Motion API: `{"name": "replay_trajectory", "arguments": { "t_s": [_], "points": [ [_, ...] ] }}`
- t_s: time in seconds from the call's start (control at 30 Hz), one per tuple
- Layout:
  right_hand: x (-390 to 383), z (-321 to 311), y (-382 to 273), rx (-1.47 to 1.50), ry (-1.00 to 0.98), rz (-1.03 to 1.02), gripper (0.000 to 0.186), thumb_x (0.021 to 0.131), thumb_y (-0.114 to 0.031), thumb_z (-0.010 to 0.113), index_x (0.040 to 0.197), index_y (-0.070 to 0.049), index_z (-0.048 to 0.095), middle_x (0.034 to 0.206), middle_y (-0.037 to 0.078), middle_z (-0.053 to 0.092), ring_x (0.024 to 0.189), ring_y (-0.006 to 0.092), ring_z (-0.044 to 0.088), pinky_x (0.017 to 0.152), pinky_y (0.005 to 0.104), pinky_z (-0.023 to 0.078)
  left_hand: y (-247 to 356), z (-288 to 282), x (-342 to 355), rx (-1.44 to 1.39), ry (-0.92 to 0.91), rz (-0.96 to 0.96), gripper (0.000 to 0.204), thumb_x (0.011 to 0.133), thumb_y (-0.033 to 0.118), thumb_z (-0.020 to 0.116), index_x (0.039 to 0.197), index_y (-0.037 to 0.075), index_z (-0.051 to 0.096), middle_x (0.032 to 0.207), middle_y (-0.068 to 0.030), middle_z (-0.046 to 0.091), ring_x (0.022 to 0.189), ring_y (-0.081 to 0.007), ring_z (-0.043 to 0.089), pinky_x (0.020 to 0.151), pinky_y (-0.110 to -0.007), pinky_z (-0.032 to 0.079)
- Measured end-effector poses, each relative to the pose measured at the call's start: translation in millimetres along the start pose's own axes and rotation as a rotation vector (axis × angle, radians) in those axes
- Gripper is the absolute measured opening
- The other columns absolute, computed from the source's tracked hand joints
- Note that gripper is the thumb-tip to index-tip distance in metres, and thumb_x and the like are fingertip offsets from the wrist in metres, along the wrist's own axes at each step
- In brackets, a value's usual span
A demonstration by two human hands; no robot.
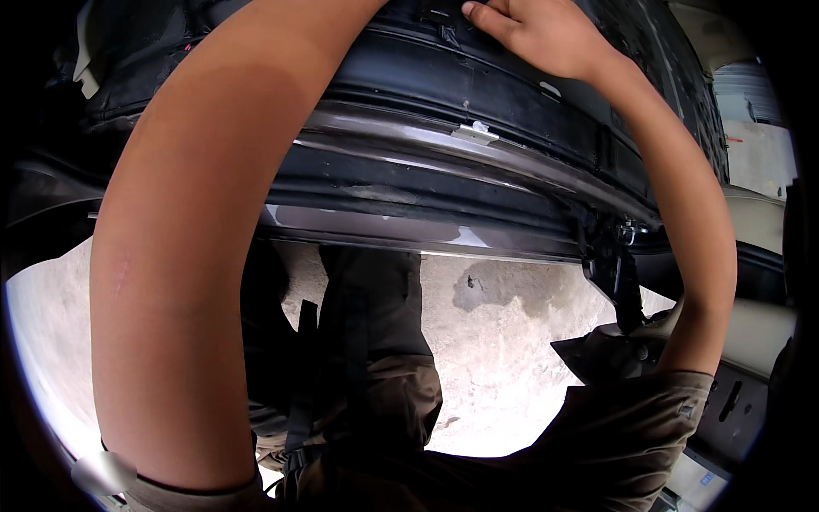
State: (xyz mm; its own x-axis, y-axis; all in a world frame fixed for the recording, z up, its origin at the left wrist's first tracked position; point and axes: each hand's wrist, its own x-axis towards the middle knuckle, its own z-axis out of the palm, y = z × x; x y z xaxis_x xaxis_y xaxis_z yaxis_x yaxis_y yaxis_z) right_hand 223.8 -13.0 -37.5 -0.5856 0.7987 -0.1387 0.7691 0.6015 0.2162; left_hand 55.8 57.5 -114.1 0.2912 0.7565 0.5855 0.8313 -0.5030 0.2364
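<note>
So the right grip (546,34) is up at the top edge, back of the hand showing, thumb pointing left. The other fingers are mostly cut off by the frame, so I can't tell if it's spread or pinching something. Left grip is out of the shot completely, can't tell on that one either; its forearm (183,256) fills the left side and runs off the top.

The thing being worked at looks like the black panel (486,81), right under and beside the right hand, stretching across the top middle. Can't say for sure the hand's touching it. There's a small dark clip (449,35) on it just below the thumb.

Coming toward the wearer, there's a glossy grey sill (375,132) with a little silver plate (474,134) sitting along it, then a shiny lower strip (367,224). Some metal hardware (627,232) is at the right end, with beige trim (755,218) past the forearm.

Below that you get dark trousers (375,299), a brown sleeve (640,418) and pale concrete floor (495,375) with a darker patch (520,286) near the strip.
</note>
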Motion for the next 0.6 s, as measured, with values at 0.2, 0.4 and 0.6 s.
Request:
{"name": "replay_trajectory", "arguments": {
  "t_s": [0.2,0.4,0.6],
  "points": [
    [-8,-2,9,-0.164,0.208,-0.322,0.036,0.094,-0.034,0.061,0.082,0.0,0.065,0.083,0.018,0.068,0.082,0.0384,0.069,0.071,0.0515,0.054,-2,-3,-2,-0.012,-0.034,-0.045,0.034,0.103,0.031,0.051,0.098,0.004,0.072,0.092,-0.025,0.073,0.089,-0.0432,0.072,0.083,-0.053,0.057],
    [6,-1,13,-0.07,0.151,-0.44,0.034,0.097,-0.03,0.058,0.079,-0.001,0.065,0.08,0.021,0.069,0.079,0.0414,0.069,0.072,0.0532,0.053,-6,-6,-3,0.0,-0.031,-0.064,0.035,0.103,0.031,0.05,0.099,0.004,0.072,0.093,-0.0258,0.073,0.092,-0.0441,0.071,0.085,-0.054,0.057],
    [4,0,3,-0.083,-0.066,-0.049,0.041,0.1,-0.035,0.054,0.08,-0.001,0.068,0.078,0.023,0.069,0.076,0.0436,0.069,0.074,0.0533,0.054,-1,-5,-4,-0.021,-0.031,-0.065,0.035,0.103,0.031,0.05,0.101,0.004,0.072,0.094,-0.026,0.073,0.092,-0.0445,0.071,0.085,-0.054,0.056]
  ]
}}
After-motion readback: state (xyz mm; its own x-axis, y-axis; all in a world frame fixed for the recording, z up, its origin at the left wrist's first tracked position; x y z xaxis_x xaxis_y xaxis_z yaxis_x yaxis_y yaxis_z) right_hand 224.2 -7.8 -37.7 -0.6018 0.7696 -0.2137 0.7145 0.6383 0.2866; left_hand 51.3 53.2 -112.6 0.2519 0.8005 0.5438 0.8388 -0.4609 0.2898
